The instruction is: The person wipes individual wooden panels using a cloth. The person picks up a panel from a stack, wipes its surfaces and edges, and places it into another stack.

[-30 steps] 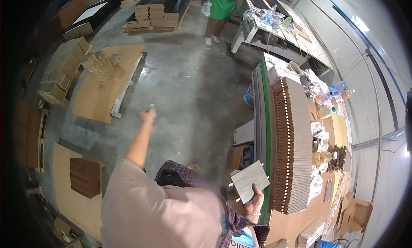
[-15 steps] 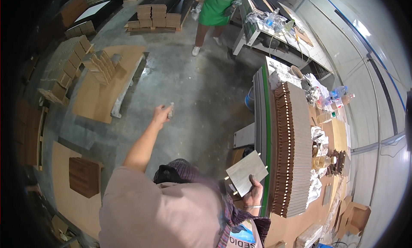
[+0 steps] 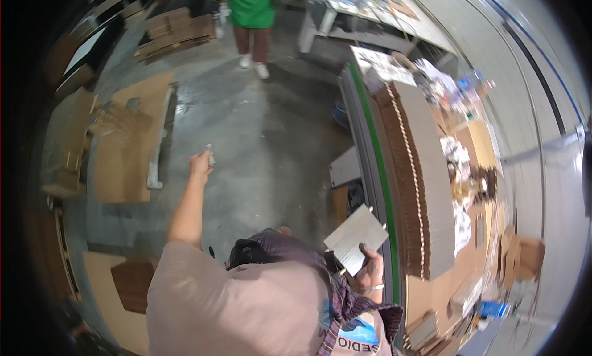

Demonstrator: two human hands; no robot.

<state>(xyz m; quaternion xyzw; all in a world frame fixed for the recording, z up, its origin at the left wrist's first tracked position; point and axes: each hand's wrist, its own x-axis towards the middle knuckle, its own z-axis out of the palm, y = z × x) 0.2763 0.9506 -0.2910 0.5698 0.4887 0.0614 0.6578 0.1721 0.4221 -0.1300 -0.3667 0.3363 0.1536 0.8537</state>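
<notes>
Out to the left, over the floor, my left arm is stretched forward. My left hand (image 3: 198, 163) is closed on a small pale object (image 3: 210, 154), perhaps a folded pad or cloth; its exact kind is too small to tell. My right hand (image 3: 371, 268) grips a flat greyish wooden panel (image 3: 356, 239) by its near edge, thumb on top. Light dowel pegs stick out from the panel's ends. Just right of the panel, a long row of similar panels (image 3: 425, 183) stands on edge on the workbench, with pale pegs along their brown edges.
The workbench has a green edge strip (image 3: 377, 165). Plastic bottles (image 3: 470, 81), crumpled white wrapping (image 3: 455, 149) and an open cardboard box (image 3: 523, 254) lie along its far right. Low boards with brown stacks (image 3: 132, 285) stand left. A person in a green apron (image 3: 251, 8) stands ahead.
My view has swung, shifting the bench and the pallets. The person in the green apron now appears further left. Both hands keep their holds; the panel has turned slightly.
</notes>
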